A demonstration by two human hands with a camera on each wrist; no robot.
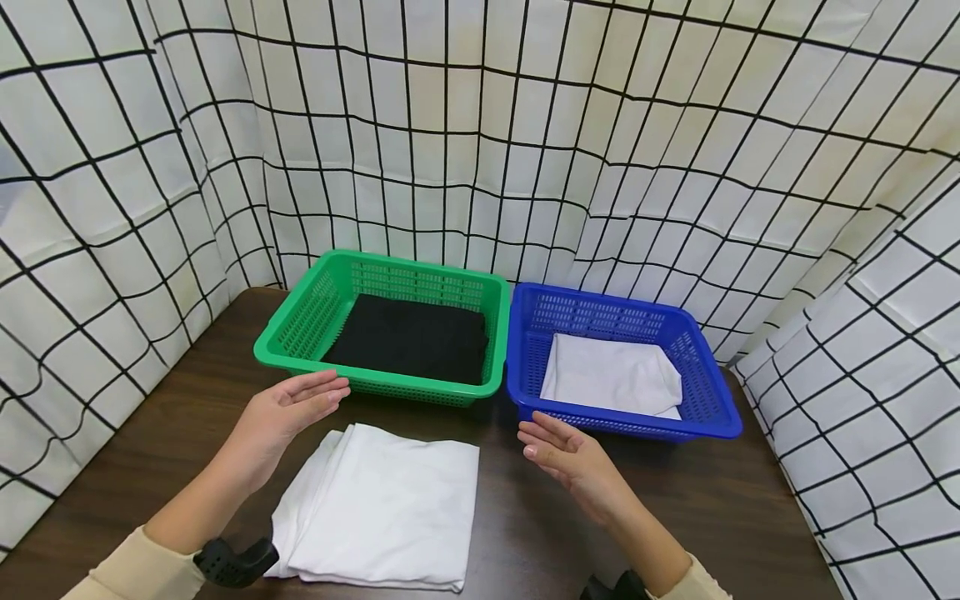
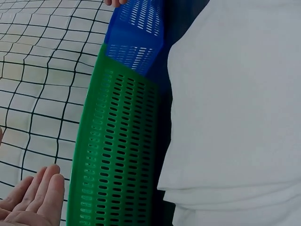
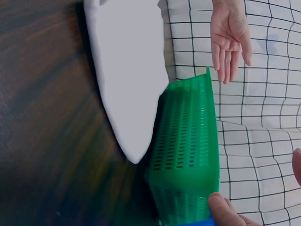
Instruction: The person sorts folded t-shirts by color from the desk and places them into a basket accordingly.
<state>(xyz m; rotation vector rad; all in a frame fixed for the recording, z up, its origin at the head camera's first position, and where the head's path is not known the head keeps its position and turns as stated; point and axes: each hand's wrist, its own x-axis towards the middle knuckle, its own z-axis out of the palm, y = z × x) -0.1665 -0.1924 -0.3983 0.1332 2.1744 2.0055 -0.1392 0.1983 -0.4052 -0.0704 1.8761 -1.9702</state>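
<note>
A folded white cloth (image 1: 390, 508) lies flat on the dark wooden table, its layered edge towards the left. My left hand (image 1: 288, 417) hovers above the cloth's far left corner, fingers extended and holding nothing. On the other side, my right hand (image 1: 570, 462) is held over the table, right of the cloth and near the front rim of the blue basket (image 1: 716, 400); its fingers are straight and it holds nothing. In the right wrist view the left hand (image 3: 229, 40) shows its palm and loosely straight fingers.
Behind the cloth stands a green basket (image 1: 292, 362) with a folded black cloth (image 1: 412, 337) inside. The blue basket adjoins it on the right and contains a folded white cloth (image 1: 611, 375). White curtains with a black grid (image 1: 465, 125) enclose the table's back and sides.
</note>
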